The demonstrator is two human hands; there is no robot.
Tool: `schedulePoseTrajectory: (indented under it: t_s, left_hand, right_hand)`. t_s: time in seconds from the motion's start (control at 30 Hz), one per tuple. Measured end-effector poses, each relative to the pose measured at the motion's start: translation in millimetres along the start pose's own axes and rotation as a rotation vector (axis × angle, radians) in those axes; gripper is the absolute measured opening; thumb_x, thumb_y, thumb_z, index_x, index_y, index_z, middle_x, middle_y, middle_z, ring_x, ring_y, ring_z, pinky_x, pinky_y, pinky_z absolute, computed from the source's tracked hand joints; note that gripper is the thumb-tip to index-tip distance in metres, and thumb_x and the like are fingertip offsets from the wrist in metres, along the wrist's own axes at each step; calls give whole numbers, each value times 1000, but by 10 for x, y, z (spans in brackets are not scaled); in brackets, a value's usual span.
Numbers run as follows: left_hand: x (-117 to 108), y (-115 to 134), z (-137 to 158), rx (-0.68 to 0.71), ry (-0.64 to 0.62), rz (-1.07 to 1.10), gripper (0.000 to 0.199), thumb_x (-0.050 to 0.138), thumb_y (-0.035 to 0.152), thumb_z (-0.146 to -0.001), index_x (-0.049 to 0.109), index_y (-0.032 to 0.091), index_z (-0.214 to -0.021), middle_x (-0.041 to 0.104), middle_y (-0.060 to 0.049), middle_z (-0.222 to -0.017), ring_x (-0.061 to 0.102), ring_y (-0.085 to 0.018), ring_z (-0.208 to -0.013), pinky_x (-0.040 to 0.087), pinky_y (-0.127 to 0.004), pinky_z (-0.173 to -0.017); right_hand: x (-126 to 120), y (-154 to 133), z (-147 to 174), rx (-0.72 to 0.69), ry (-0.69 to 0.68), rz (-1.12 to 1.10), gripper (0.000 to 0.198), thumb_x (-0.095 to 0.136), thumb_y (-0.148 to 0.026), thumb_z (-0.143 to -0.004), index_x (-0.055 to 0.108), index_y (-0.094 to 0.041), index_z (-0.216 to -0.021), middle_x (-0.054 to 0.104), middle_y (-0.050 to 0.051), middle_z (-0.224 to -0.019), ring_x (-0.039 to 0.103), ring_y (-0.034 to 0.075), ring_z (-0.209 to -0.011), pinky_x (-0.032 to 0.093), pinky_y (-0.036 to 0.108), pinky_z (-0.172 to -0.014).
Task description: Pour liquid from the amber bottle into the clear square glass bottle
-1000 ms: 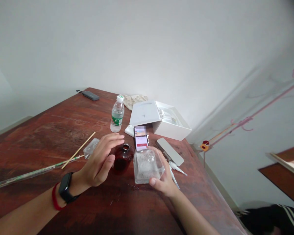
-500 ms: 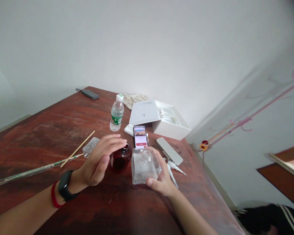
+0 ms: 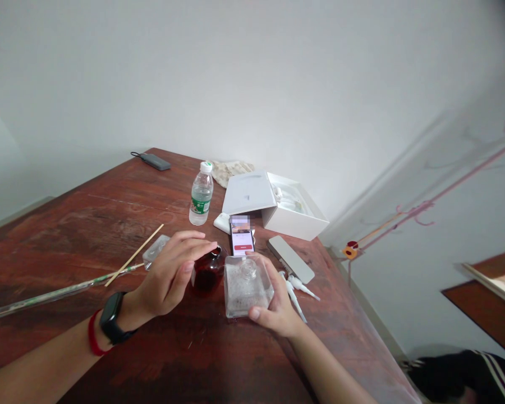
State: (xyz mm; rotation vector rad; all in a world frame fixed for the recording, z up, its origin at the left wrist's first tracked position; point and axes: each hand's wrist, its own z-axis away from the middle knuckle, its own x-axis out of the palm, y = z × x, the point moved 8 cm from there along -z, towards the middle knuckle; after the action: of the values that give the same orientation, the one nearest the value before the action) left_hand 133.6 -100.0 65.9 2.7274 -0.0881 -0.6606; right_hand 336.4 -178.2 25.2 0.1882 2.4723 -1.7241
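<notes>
— Closest to the hands?

— Clear square bottle (image 3: 244, 287), upright on the desk (image 3: 88, 213), near the front edge. Gripped by the right hand (image 3: 278, 307): thumb on the lower front corner, fingers wrapped round the far side up to the neck.

— And the left hand (image 3: 171, 274)?

— Half open, fingers curved, holding nothing. Arched over a small brown bottle (image 3: 208, 274) just left of the clear one, fingertips at its neck; touching or not, hard to tell.

— How far along, judging by the layout?

— Early, by the look of it. Both bottles upright and on the wood, nothing lifted or tipped. Dark contents in the brown one only; clear one seemingly empty apart from a hazy film. Lifting, tilting, any pouring: not yet done.

— Around them?

— Phone (image 3: 241, 239) propped just behind, screen lit. Two white droppers (image 3: 295, 289) and a flat grey case (image 3: 291, 259) to the right. Further back, a water bottle (image 3: 201, 195) and an open white box (image 3: 278, 206). Off to the left, a long glass rod (image 3: 54, 294), a wooden stick (image 3: 133, 255) and a small clear dish (image 3: 155, 252).
</notes>
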Motion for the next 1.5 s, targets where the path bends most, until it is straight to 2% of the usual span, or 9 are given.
schedulePoseTrajectory:
  t_s: [0.17,0.3,0.4,0.57,0.7,0.93,1.1,1.33,1.5]
  left_hand:
    - [-7,7,-1,-10,12,-29,46,30,31,-119,63,19,-149,76,-12,-129,67,-29,-123,54,-48,-110]
    - [15,-37,14,-65,30,-17,51,34,29,-118,39,24,-168,73,-13,-135,67,-29,-126,53,-51,-113]
    - [71,-125,25,-157,-17,23,58,39,35,-118,27,23,-173,68,-15,-145,63,-31,-135,48,-55,-120]
    - [206,-147,21,-162,-153,83,59,53,42,-114,37,23,-166,61,-17,-155,59,-34,-143,44,-55,-126]
    - [291,-127,46,-165,-185,92,68,63,37,-109,32,23,-168,58,-19,-157,58,-35,-144,46,-55,-125]
    - [380,-117,106,-180,-215,70,74,64,34,-107,26,22,-169,54,-21,-161,54,-37,-148,44,-58,-126]
    - [394,-136,117,-215,-230,58,77,65,39,-106,24,23,-168,51,-20,-162,52,-37,-149,45,-57,-126]
    - [435,-158,143,-235,-269,32,74,63,42,-107,25,23,-168,49,-20,-164,50,-37,-151,44,-58,-127]
    - [455,-168,160,-230,-289,21,71,63,41,-108,27,21,-166,50,-20,-163,50,-35,-151,44,-56,-127]
  right_hand:
    - [4,13,10,25,-11,8,94,88,-73,-73,52,-29,-149,70,15,-137,69,40,-125,58,55,-105]
    - [11,53,33,59,-2,-37,96,88,-72,-74,49,-29,-149,68,14,-137,69,39,-122,59,54,-103]
    - [-4,73,42,63,18,-53,101,89,-71,-72,41,-31,-151,68,13,-134,70,38,-120,59,51,-99]
    - [-121,59,32,22,97,-74,91,89,-68,-74,39,-33,-142,68,10,-122,71,34,-107,60,46,-90]
    - [-297,38,34,-2,203,-1,88,85,-72,-75,42,-33,-141,64,12,-132,67,36,-117,57,49,-98]
    - [-437,36,46,-57,305,14,85,80,-75,-78,49,-32,-144,59,13,-145,61,38,-132,51,53,-110]
    - [-444,64,96,-72,342,-2,89,87,-72,-73,55,-29,-144,66,13,-139,66,38,-127,55,51,-105]
    - [-499,94,152,-123,421,-10,86,88,-69,-75,58,-35,-147,68,12,-145,69,37,-125,55,53,-105]
    - [-585,86,126,-157,463,7,85,88,-68,-74,60,-33,-147,68,12,-145,69,40,-126,56,56,-103]
